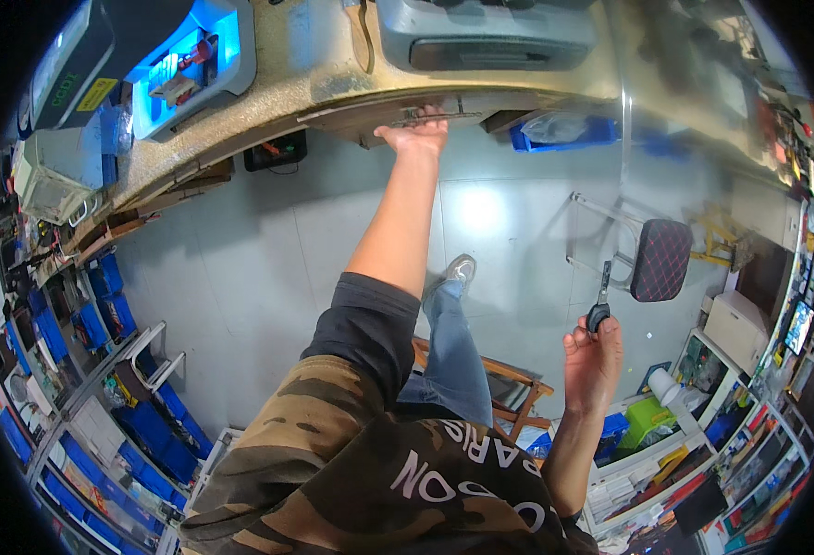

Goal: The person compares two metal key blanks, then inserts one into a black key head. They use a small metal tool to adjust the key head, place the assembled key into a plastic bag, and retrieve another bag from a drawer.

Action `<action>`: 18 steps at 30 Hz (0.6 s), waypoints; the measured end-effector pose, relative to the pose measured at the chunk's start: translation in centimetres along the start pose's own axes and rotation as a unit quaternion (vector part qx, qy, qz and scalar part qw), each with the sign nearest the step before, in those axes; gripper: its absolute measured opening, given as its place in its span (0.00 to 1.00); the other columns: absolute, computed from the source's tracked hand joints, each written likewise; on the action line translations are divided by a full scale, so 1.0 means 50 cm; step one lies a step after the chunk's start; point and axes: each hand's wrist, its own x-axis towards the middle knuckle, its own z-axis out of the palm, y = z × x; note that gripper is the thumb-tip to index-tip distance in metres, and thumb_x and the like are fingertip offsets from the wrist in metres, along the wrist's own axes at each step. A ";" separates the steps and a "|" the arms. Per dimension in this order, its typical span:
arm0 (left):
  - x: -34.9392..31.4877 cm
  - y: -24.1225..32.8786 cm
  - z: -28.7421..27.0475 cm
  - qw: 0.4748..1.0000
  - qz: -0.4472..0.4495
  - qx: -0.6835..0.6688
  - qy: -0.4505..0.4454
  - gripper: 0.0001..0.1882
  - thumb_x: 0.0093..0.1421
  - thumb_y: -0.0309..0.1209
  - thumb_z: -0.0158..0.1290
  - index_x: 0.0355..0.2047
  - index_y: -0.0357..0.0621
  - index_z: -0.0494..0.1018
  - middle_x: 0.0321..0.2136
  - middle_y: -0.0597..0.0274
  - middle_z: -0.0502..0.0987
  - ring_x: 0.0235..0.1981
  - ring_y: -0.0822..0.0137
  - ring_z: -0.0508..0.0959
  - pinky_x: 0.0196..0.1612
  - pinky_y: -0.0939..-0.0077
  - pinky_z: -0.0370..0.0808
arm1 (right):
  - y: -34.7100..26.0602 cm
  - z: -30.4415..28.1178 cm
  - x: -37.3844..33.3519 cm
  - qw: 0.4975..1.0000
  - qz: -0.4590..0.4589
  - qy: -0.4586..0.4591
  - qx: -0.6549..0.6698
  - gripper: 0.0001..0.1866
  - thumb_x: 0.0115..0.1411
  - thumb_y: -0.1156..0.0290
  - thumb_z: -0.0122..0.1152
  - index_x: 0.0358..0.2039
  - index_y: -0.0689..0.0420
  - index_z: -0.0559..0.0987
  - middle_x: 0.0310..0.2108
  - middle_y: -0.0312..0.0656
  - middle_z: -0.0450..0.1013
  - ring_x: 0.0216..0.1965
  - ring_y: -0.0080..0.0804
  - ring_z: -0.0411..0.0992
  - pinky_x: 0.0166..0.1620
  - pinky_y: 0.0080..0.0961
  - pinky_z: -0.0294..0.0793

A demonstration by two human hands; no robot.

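My left hand (416, 137) reaches far forward to the underside of the workbench edge (333, 88), its fingers curled on the front of a shallow drawer (398, 117) below the bench top. My right hand (593, 356) is raised at my right side and holds a black car key (599, 301), whose metal blade points up. My leg in blue jeans and a grey shoe (460, 270) stands on the floor between the two arms.
On the bench sit a blue-lit machine (190, 55) and a grey case (486, 35). A stool with a dark quilted seat (659, 259) stands right. Blue bin shelves (102, 314) line the left; cluttered shelves (703, 435) fill the lower right. A wooden stool (509, 375) sits under me.
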 end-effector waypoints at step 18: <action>-0.253 0.049 -0.457 0.997 -0.017 0.068 0.017 0.23 0.62 0.43 0.33 0.53 0.44 0.54 0.56 0.53 0.51 0.54 0.55 0.59 0.56 0.51 0.59 | -0.018 -0.122 0.067 0.988 0.018 -0.144 -0.052 0.09 0.58 0.66 0.51 0.35 0.58 0.69 0.29 0.41 0.69 0.28 0.23 0.67 0.33 0.20 0.71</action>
